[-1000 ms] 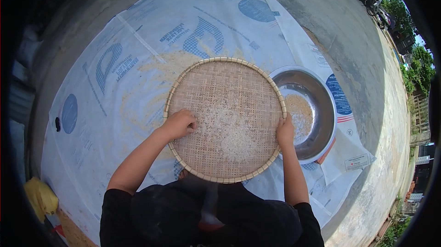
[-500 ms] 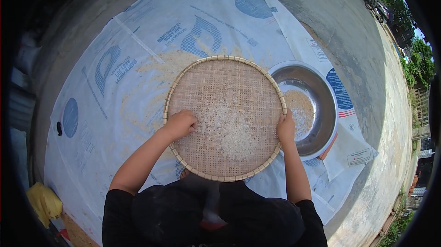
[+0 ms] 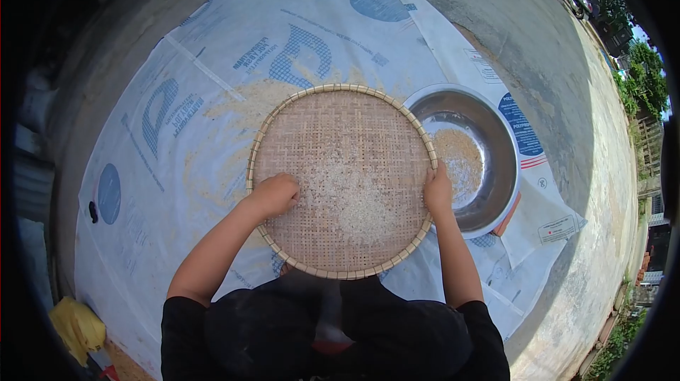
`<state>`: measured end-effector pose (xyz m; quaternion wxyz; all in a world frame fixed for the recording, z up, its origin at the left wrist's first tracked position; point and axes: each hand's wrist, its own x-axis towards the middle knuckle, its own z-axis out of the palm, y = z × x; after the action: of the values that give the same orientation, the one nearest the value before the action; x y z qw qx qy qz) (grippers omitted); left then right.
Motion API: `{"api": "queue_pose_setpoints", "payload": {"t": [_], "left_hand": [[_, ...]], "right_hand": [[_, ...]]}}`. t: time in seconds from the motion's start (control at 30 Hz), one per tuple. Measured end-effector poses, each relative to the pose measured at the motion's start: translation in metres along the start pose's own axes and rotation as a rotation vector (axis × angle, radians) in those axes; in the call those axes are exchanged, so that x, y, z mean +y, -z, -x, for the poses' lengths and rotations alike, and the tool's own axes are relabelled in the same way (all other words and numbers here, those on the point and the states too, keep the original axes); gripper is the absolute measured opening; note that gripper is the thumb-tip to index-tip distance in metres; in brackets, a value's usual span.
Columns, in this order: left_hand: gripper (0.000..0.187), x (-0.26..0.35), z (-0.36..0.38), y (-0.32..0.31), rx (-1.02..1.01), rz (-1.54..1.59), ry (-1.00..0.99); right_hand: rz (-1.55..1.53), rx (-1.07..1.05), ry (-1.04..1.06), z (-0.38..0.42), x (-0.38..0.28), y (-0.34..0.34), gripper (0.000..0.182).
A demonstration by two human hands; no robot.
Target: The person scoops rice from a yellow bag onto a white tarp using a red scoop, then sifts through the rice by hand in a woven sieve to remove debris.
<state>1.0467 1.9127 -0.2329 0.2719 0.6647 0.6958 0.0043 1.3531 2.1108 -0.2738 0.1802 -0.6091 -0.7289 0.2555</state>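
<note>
A round woven winnowing tray (image 3: 333,126) with a bound rim is held in front of my body. Pale grains (image 3: 365,214) are spread across its middle and lower right. My right hand (image 3: 438,191) grips the tray's right rim, thumb on the inner side. Over the left part of the tray is my left hand (image 3: 276,195), its fingers curled closed near the edge of the grains. Whatever those fingers hold, if anything, is hidden. My left forearm crosses the rim.
A metal basin (image 3: 499,168) with tan grains or husks (image 3: 459,158) stands at the right, partly behind the tray. A printed white sheet (image 3: 205,62) with scattered husks (image 3: 258,94) covers the ground. A yellow bag (image 3: 78,324) lies lower left.
The tray and my right hand have shifted slightly left in view. My left hand stays curled over the tray, and the grains look much the same.
</note>
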Motion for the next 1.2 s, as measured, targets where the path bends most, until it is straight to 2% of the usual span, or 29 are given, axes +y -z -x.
{"api": "queue_pose_setpoints", "payload": {"t": [0.03, 0.1, 0.17, 0.23, 0.27, 0.33, 0.4, 0.53, 0.6, 0.63, 0.7, 0.73, 0.8, 0.83, 0.9, 0.97, 1.0, 1.07, 1.1, 1.17, 1.2], "left_hand": [[0.007, 0.002, -0.005, 0.004, -0.003, -0.008, -0.011], [0.01, 0.025, -0.021, 0.035, -0.08, 0.264, -0.076], [0.021, 0.063, -0.042, 0.061, 0.048, 1.054, -0.122], [0.034, 0.104, -0.04, 0.113, -0.007, 1.364, -0.226], [0.034, 0.105, -0.044, 0.116, -0.008, 1.369, -0.236], [0.037, 0.102, -0.047, 0.118, 0.177, 0.976, -0.312], [0.037, 0.078, -0.038, 0.105, 0.269, 0.68, -0.088], [0.042, 0.009, 0.0, 0.062, 0.817, 0.078, 0.172], [0.046, -0.035, 0.011, 0.03, 0.937, 0.013, 0.398], [0.046, -0.036, 0.015, 0.032, 0.937, 0.009, 0.396], [0.046, -0.035, 0.023, 0.034, 0.504, 1.156, 0.94], [0.046, -0.047, 0.024, 0.023, 0.5, 1.156, 0.936], [0.04, -0.074, 0.023, -0.002, 0.266, 1.78, 0.532], [0.04, -0.077, 0.019, -0.009, 0.258, 1.782, 0.524], [0.035, -0.07, 0.016, -0.012, 0.377, 1.633, 0.573], [0.034, -0.069, 0.016, -0.011, 0.388, 1.616, 0.544], [0.032, -0.069, 0.017, -0.012, 0.404, 1.594, 0.525], [0.032, -0.07, 0.017, -0.015, 0.408, 1.603, 0.527], [0.032, -0.07, 0.018, -0.015, 0.411, 1.601, 0.527], [0.033, -0.065, 0.019, -0.013, 0.42, 1.602, 0.546], [0.033, -0.062, 0.019, -0.012, 0.431, 1.597, 0.562]], "right_hand": [[0.005, -0.01, -0.004, -0.001, 0.002, 0.0, 0.038], [0.008, -0.013, -0.02, -0.003, 0.005, -0.003, 0.038], [0.006, -0.002, 0.005, -0.003, 0.009, -0.005, 0.039], [0.018, 0.001, -0.002, -0.002, 0.008, -0.004, 0.039], [0.022, 0.004, -0.007, -0.002, 0.007, -0.003, 0.04], [0.03, -0.004, -0.003, -0.001, 0.006, -0.001, 0.04], [0.022, -0.012, 0.0, -0.004, 0.004, 0.001, 0.041], [0.001, -0.046, -0.023, -0.001, 0.005, 0.0, 0.04], [-0.005, -0.031, -0.022, -0.003, 0.006, -0.001, 0.04], [-0.007, -0.038, -0.019, -0.003, 0.006, -0.001, 0.041], [-0.008, -0.042, -0.019, -0.002, 0.004, 0.001, 0.042], [-0.021, -0.068, -0.035, -0.002, 0.003, 0.003, 0.043], [-0.028, -0.087, -0.054, -0.002, 0.002, 0.005, 0.043], [0.064, -0.014, 0.009, 0.0, 0.002, 0.003, 0.043], [0.166, 0.063, 0.072, 0.006, -0.004, 0.004, 0.044], [0.539, 0.48, 0.503, 0.01, -0.012, 0.008, 0.045], [0.547, 0.479, 0.509, 0.014, -0.02, 0.012, 0.045], [0.297, 0.247, 0.72, 0.025, -0.034, 0.014, 0.038], [0.302, 0.241, 0.72, 0.03, -0.04, 0.008, 0.038], [-0.1, -0.356, 0.536, 0.039, -0.052, -0.006, 0.024], [-0.098, -0.358, 0.536, 0.042, -0.054, -0.012, 0.024]]}}
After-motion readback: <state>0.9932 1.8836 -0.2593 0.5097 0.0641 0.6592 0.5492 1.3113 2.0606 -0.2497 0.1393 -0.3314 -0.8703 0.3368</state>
